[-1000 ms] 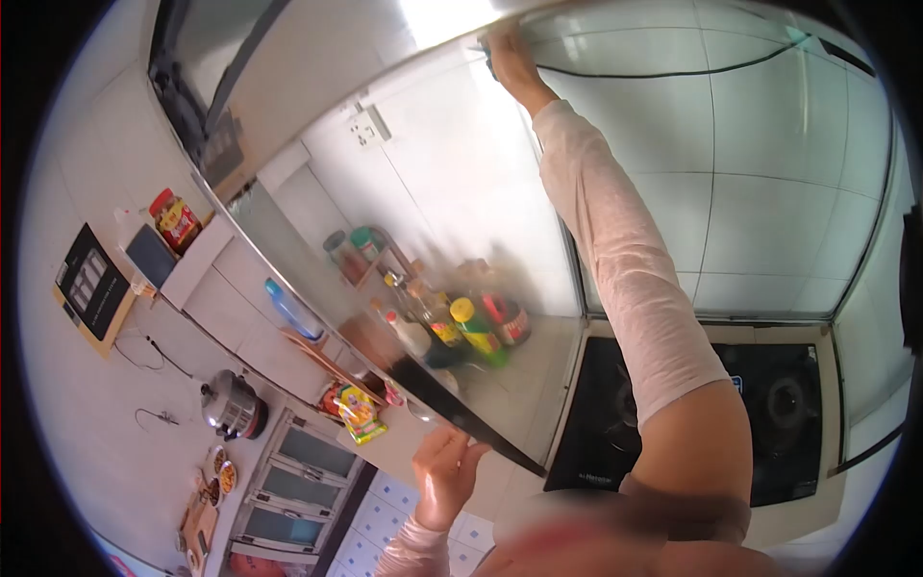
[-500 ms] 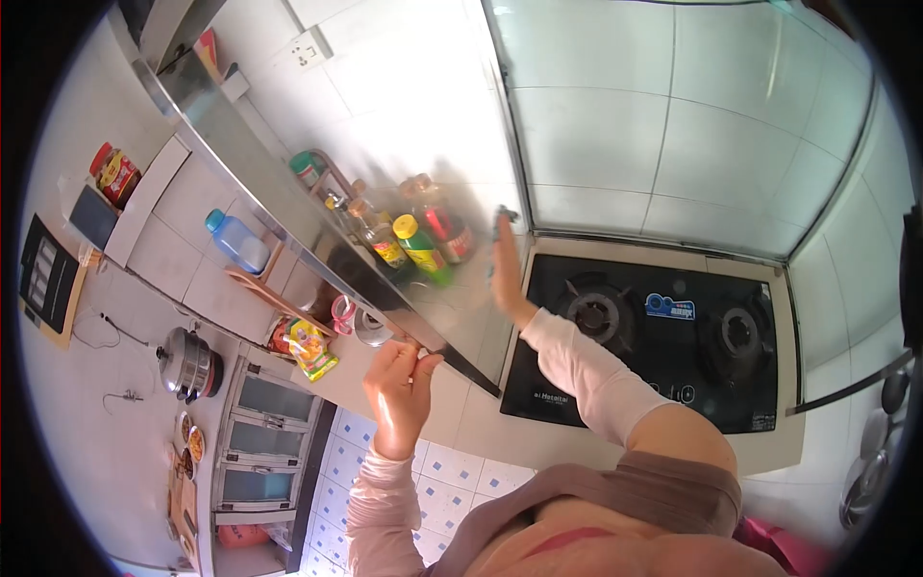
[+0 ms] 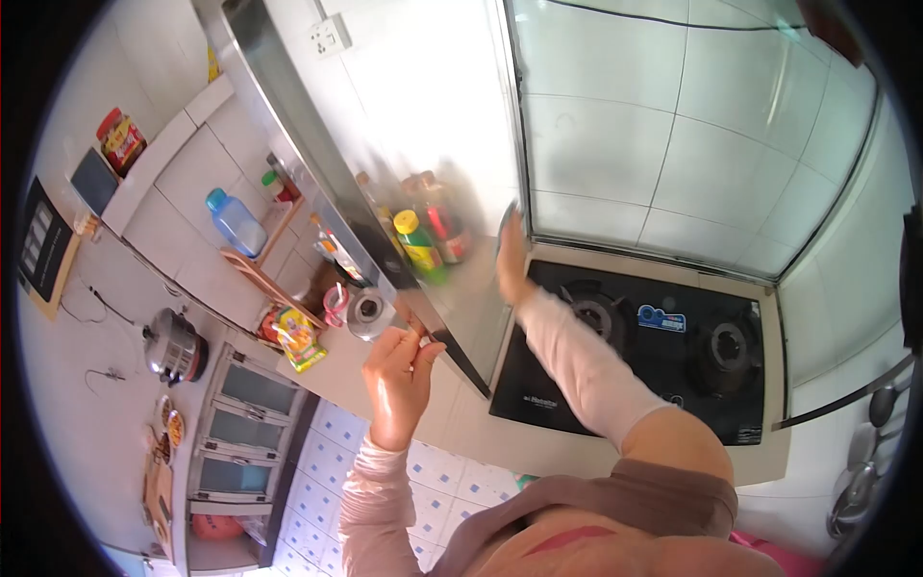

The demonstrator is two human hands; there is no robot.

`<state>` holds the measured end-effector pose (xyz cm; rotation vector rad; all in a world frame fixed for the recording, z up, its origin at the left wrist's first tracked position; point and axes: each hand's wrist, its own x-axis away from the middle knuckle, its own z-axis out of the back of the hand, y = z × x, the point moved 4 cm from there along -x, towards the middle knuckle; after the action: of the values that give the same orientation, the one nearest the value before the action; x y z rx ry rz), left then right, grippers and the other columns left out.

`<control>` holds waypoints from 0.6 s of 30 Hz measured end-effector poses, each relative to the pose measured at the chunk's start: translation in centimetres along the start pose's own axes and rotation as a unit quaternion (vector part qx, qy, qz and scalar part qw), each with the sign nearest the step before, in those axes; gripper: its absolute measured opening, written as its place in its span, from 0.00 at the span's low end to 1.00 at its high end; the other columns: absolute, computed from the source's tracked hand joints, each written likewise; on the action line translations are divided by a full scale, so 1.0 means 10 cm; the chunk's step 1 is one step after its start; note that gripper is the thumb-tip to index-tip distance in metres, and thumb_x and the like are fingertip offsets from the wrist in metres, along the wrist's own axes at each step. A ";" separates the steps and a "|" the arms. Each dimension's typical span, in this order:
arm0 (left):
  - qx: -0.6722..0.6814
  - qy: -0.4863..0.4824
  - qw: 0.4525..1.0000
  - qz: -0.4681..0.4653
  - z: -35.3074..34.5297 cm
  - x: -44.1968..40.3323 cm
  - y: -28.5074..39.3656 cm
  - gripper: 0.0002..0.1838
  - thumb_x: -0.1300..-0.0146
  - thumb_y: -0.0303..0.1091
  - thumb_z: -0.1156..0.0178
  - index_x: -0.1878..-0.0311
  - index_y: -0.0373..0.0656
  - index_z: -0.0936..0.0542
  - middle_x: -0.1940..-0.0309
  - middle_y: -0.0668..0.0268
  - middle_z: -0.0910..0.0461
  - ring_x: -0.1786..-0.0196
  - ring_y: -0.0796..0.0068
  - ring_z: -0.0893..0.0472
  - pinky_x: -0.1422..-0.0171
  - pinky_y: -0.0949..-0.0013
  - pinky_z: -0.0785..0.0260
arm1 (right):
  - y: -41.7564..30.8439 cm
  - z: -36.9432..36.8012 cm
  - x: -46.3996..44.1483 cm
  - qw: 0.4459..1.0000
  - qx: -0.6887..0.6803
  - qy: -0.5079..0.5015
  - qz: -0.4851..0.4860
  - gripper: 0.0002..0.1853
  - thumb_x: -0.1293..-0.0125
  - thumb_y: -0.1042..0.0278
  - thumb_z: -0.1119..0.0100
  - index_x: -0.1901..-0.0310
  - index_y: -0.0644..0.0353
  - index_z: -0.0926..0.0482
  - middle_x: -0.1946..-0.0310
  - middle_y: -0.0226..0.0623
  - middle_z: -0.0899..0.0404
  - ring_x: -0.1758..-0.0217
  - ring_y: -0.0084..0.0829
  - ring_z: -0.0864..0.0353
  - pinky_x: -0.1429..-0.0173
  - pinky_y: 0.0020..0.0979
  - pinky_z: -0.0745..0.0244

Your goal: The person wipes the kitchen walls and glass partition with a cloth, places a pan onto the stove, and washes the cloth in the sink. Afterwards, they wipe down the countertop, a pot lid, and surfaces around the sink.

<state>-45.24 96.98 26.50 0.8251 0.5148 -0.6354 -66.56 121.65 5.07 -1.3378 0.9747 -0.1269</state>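
My left hand [image 3: 399, 375] grips the lower edge of a glass panel [image 3: 409, 255] with a shiny metal frame, fingers curled round it. My right hand [image 3: 513, 264] is pressed by a dark cloth [image 3: 510, 219] against the inner side of the panel's space, near the corner where the white wall meets the stove. The fingers are slightly blurred and the cloth shows along their left edge. Left of the right hand, bottles stand on the counter, among them a green one with a yellow cap [image 3: 419, 245]. The black stove [image 3: 644, 346] lies under my right forearm.
A socket [image 3: 330, 35] is on the wall. To the left are a blue bottle [image 3: 236, 223], a yellow packet [image 3: 300, 337], a pink cup [image 3: 336, 303] and a steel pot [image 3: 174, 344]. Ladles [image 3: 854, 490] hang at the right.
My right hand has come down from the top of the wall to beside the stove, with the cloth. The panel has swung somewhat, and my left hand stays at its edge.
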 end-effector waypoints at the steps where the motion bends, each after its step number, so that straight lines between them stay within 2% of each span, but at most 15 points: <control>1: 0.004 0.004 1.000 0.005 0.00 0.01 0.00 0.11 0.45 0.24 0.31 0.69 0.30 0.26 0.75 0.61 0.29 0.75 0.67 0.31 0.70 0.69 0.38 | -0.42 0.08 0.50 1.000 -0.017 -0.019 0.016 0.30 0.23 0.64 0.67 0.25 0.67 0.55 0.22 0.50 0.60 0.19 0.43 0.63 0.19 0.37 0.69; 3: 0.010 0.011 1.000 0.013 -0.02 0.02 -0.02 0.11 0.45 0.25 0.31 0.69 0.30 0.25 0.75 0.61 0.29 0.75 0.67 0.31 0.70 0.70 0.38 | -1.06 0.18 1.30 0.994 -0.062 -0.093 0.008 0.30 0.25 0.67 0.65 0.25 0.68 0.52 0.22 0.51 0.60 0.18 0.44 0.62 0.19 0.38 0.70; 5: 0.018 0.022 1.000 0.011 -0.04 0.02 -0.02 0.11 0.46 0.24 0.31 0.68 0.30 0.25 0.75 0.61 0.30 0.75 0.68 0.31 0.70 0.70 0.38 | -1.91 0.25 1.18 0.979 -0.071 -0.152 0.115 0.30 0.27 0.69 0.62 0.26 0.68 0.49 0.22 0.50 0.57 0.19 0.47 0.61 0.20 0.41 0.69; 7: 0.020 0.023 0.999 0.015 -0.05 0.03 -0.05 0.11 0.46 0.24 0.31 0.69 0.30 0.26 0.75 0.61 0.30 0.75 0.68 0.32 0.70 0.70 0.39 | -2.49 0.18 0.56 0.938 -0.050 -0.167 0.300 0.31 0.28 0.66 0.58 0.26 0.69 0.48 0.23 0.51 0.56 0.19 0.49 0.60 0.20 0.44 0.68; 8: 0.012 0.022 1.000 0.005 -0.04 0.02 -0.04 0.11 0.46 0.23 0.31 0.70 0.31 0.26 0.75 0.61 0.30 0.75 0.69 0.32 0.70 0.71 0.39 | -2.68 0.13 0.19 0.921 -0.047 -0.156 0.355 0.30 0.27 0.64 0.59 0.27 0.69 0.45 0.24 0.53 0.53 0.20 0.51 0.56 0.20 0.47 0.65; 9: 0.007 0.019 1.000 0.004 -0.05 0.02 -0.05 0.11 0.47 0.24 0.30 0.66 0.31 0.23 0.75 0.61 0.29 0.75 0.67 0.31 0.70 0.69 0.38 | -2.76 0.08 -0.24 0.906 0.003 -0.115 0.407 0.28 0.25 0.62 0.61 0.28 0.69 0.43 0.25 0.52 0.48 0.22 0.52 0.51 0.21 0.47 0.60; 10: -0.001 0.015 1.000 0.001 -0.05 0.02 -0.07 0.12 0.48 0.25 0.30 0.63 0.32 0.21 0.75 0.62 0.28 0.75 0.66 0.30 0.70 0.68 0.37 | -2.69 0.02 -0.66 0.911 -0.016 -0.070 0.406 0.27 0.24 0.60 0.63 0.30 0.68 0.41 0.27 0.50 0.43 0.23 0.50 0.47 0.22 0.45 0.54; 11: -0.009 0.010 1.000 0.000 -0.05 0.03 -0.09 0.13 0.49 0.26 0.29 0.60 0.33 0.18 0.75 0.62 0.28 0.74 0.64 0.29 0.70 0.66 0.36 | -2.54 -0.01 -1.14 0.914 -0.058 -0.048 0.398 0.27 0.23 0.58 0.63 0.30 0.68 0.40 0.28 0.49 0.42 0.24 0.48 0.47 0.22 0.41 0.53; 13: -0.014 0.008 1.000 0.018 -0.06 0.06 -0.10 0.12 0.49 0.26 0.29 0.61 0.33 0.18 0.75 0.61 0.27 0.74 0.64 0.29 0.69 0.66 0.36 | -1.77 0.03 -1.78 0.960 -0.073 -0.023 0.268 0.27 0.22 0.58 0.63 0.30 0.68 0.40 0.28 0.50 0.42 0.24 0.47 0.46 0.22 0.39 0.52; 15: -0.011 0.009 1.000 0.023 -0.09 0.08 -0.13 0.11 0.48 0.25 0.30 0.62 0.33 0.19 0.74 0.60 0.27 0.74 0.64 0.28 0.69 0.67 0.36 | -0.78 0.13 -1.67 0.970 0.053 0.013 0.236 0.27 0.22 0.58 0.65 0.30 0.69 0.41 0.27 0.51 0.43 0.24 0.46 0.46 0.22 0.39 0.53; 17: 0.003 0.021 1.000 0.020 -0.11 0.08 -0.14 0.11 0.48 0.24 0.30 0.63 0.32 0.19 0.73 0.60 0.26 0.74 0.64 0.28 0.69 0.68 0.35 | 0.11 0.16 -1.05 0.994 0.044 0.025 0.100 0.28 0.22 0.58 0.66 0.29 0.69 0.43 0.26 0.51 0.45 0.23 0.45 0.49 0.21 0.39 0.56; 18: -0.005 0.023 0.999 0.030 -0.12 0.07 -0.12 0.11 0.47 0.24 0.30 0.62 0.32 0.19 0.73 0.60 0.26 0.74 0.64 0.27 0.69 0.68 0.35 | 0.55 0.18 -0.62 0.999 0.036 -0.006 0.023 0.28 0.21 0.59 0.67 0.28 0.69 0.45 0.25 0.50 0.48 0.21 0.44 0.52 0.20 0.38 0.58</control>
<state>-45.76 97.08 24.71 0.8447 0.5326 -0.5592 -71.59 128.26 3.42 -1.2474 0.9808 -0.1174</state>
